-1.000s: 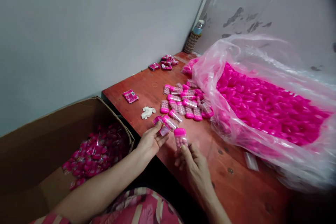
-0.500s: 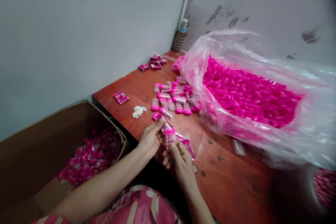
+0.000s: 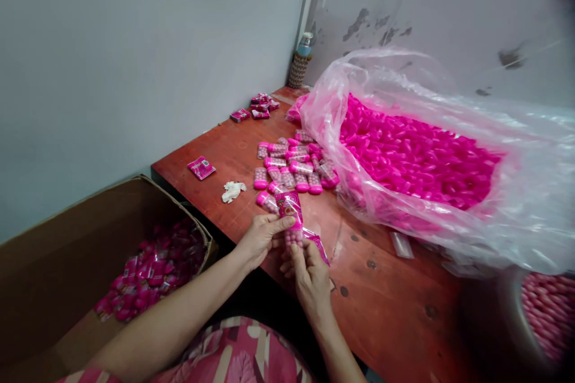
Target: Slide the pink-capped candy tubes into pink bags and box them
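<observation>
Over the table's front edge, my left hand [image 3: 260,240] pinches a pink printed wrapper sleeve [image 3: 290,204] between thumb and fingers. Below it, my right hand [image 3: 312,278] grips the lower end of a small clear container of pink candy balls [image 3: 294,238]. The sleeve covers the container's upper part, so its cap is hidden. More printed sleeves [image 3: 318,245] lie on the table just behind my right hand. Several filled containers with pink caps [image 3: 287,167] are heaped beyond both hands.
A clear plastic bag [image 3: 431,221] of bright pink caps [image 3: 417,155] spreads across the right. At left stands a cardboard box [image 3: 179,197] with wrapped packs [image 3: 148,269]. A pot [image 3: 498,311] of pink candies [image 3: 548,305], a crumpled white scrap [image 3: 233,191] and a bottle [image 3: 299,63] are around.
The sleeve, earlier tilted away beside the container's pink cap, now stands in line over the container's top. Both hands have come closer together. The view has shifted slightly right.
</observation>
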Motion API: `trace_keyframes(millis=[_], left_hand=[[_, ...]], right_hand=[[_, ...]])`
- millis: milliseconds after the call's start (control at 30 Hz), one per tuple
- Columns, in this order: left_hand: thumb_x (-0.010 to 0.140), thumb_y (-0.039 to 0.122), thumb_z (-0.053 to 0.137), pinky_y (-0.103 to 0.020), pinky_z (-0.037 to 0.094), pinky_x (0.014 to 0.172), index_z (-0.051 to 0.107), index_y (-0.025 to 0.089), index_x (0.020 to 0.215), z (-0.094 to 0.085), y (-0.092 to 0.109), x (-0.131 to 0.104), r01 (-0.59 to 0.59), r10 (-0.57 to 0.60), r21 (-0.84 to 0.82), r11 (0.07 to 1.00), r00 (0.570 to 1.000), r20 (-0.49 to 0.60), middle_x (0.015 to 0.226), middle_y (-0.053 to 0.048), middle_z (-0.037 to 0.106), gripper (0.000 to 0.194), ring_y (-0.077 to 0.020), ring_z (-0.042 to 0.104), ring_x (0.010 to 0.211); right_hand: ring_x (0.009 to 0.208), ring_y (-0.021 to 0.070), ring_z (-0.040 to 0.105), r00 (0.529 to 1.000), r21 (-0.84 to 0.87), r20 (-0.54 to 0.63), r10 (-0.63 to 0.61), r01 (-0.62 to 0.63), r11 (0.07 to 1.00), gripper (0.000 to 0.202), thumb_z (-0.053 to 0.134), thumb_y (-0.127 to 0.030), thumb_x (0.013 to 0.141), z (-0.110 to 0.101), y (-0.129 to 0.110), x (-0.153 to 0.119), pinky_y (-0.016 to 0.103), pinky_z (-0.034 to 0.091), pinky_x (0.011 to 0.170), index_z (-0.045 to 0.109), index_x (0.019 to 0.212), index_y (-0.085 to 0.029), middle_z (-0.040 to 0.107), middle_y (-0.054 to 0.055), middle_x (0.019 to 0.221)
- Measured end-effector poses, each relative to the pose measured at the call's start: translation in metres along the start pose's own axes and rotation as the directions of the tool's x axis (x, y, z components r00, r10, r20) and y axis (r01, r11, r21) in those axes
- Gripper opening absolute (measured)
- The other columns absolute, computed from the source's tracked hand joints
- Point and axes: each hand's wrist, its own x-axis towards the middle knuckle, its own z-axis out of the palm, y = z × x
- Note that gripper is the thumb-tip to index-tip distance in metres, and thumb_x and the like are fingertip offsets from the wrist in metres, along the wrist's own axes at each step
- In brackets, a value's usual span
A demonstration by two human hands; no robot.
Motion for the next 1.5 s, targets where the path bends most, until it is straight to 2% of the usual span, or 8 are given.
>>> trace_keyframes(millis=[133, 300, 567, 733, 1033, 1267, 1367, 1500], left_hand=[[0.060, 0.031, 0.072, -0.023, 0.045, 0.052, 0.063, 0.008, 0.065, -0.002, 0.000, 0.001, -0.003, 0.003, 0.083, 0.997, 1.000, 0.009, 0.058, -0.005, 0.061, 0.026, -0.0113, 0.056, 0.050], [0.060, 0.031, 0.071, -0.022, 0.045, 0.051, 0.062, 0.008, 0.061, 0.001, 0.000, 0.000, -0.056, 0.061, 0.134, 0.989, 0.998, -0.033, 0.054, -0.004, 0.060, 0.024, -0.0103, 0.054, 0.047], [0.067, 0.036, 0.063, -0.027, 0.042, 0.035, 0.057, 0.011, 0.058, 0.009, -0.010, -0.008, 0.056, -0.071, 0.083, 0.995, 0.979, 0.191, 0.041, 0.000, 0.050, 0.027, -0.0146, 0.049, 0.032], [0.063, 0.031, 0.068, -0.021, 0.044, 0.044, 0.061, 0.009, 0.062, 0.004, -0.009, -0.009, 0.023, -0.023, 0.051, 0.998, 1.000, -0.006, 0.056, -0.004, 0.059, 0.023, -0.0101, 0.053, 0.045], [0.066, 0.028, 0.067, -0.026, 0.049, 0.056, 0.064, 0.008, 0.065, -0.004, -0.007, -0.035, -0.081, 0.082, 0.030, 0.996, 0.995, -0.051, 0.059, -0.005, 0.061, 0.021, -0.0129, 0.057, 0.054], [0.066, 0.051, 0.060, -0.035, 0.050, 0.075, 0.067, 0.012, 0.080, -0.052, 0.014, -0.076, -0.385, 0.387, 0.100, 0.917, 0.805, -0.449, 0.081, -0.011, 0.069, 0.042, -0.0234, 0.064, 0.078], [0.059, 0.026, 0.072, -0.029, 0.046, 0.082, 0.069, 0.016, 0.080, -0.035, 0.004, -0.063, -0.238, 0.359, 0.379, 0.894, 0.888, -0.288, 0.086, -0.009, 0.069, 0.024, -0.0221, 0.062, 0.084], [0.051, 0.014, 0.076, -0.033, 0.018, 0.105, 0.067, 0.025, 0.091, 0.006, -0.024, -0.025, -0.396, 0.410, 0.618, 0.678, 0.903, 0.129, 0.111, -0.005, 0.061, 0.043, -0.0237, 0.041, 0.118]], right_hand=[[0.041, 0.0087, 0.051, 0.986, 0.250, 0.127, 0.106, -0.135, 0.959, 0.024, 0.045, -0.044, 0.083, -0.001, -0.003, 0.000, 0.018, 0.040, 0.037, 0.047, 0.081, -0.019, 0.057, -0.003, 0.060], [0.045, 0.0089, 0.052, 0.998, 0.095, -0.042, 0.056, -0.052, 0.994, 0.024, 0.054, -0.042, 0.078, -0.002, -0.006, 0.000, 0.019, 0.042, 0.041, 0.051, 0.083, -0.018, 0.057, -0.002, 0.061], [0.038, 0.0068, 0.049, 0.987, 0.426, 0.081, 0.135, -0.157, 0.891, 0.023, 0.052, -0.039, 0.080, -0.006, 0.002, 0.008, 0.015, 0.035, 0.034, 0.050, 0.074, -0.017, 0.058, -0.002, 0.056], [0.058, 0.0125, 0.061, 0.989, 0.425, 0.104, 0.102, -0.137, 0.895, 0.022, 0.056, -0.034, 0.079, -0.011, 0.003, 0.004, 0.022, 0.047, 0.050, 0.049, 0.093, -0.019, 0.064, 0.001, 0.073], [0.053, 0.0123, 0.060, 0.988, 0.425, 0.121, 0.096, -0.139, 0.895, 0.019, 0.060, -0.029, 0.076, -0.001, -0.005, 0.009, 0.023, 0.047, 0.050, 0.046, 0.085, -0.020, 0.063, -0.003, 0.062], [0.055, 0.0134, 0.060, 0.988, 0.239, -0.114, 0.108, -0.079, 0.968, 0.021, 0.056, -0.038, 0.077, -0.058, -0.012, 0.012, 0.022, 0.046, 0.046, 0.052, 0.077, -0.017, 0.066, 0.004, 0.073], [0.055, 0.0131, 0.060, 0.973, 0.179, -0.209, 0.094, -0.057, 0.982, 0.023, 0.058, -0.039, 0.075, -0.077, -0.010, 0.011, 0.021, 0.046, 0.046, 0.054, 0.075, -0.017, 0.065, 0.003, 0.071], [0.046, 0.0120, 0.057, 0.977, 0.173, -0.172, 0.130, -0.100, 0.980, 0.024, 0.056, -0.041, 0.076, -0.078, -0.006, 0.000, 0.021, 0.045, 0.042, 0.054, 0.075, -0.017, 0.063, 0.001, 0.062]])
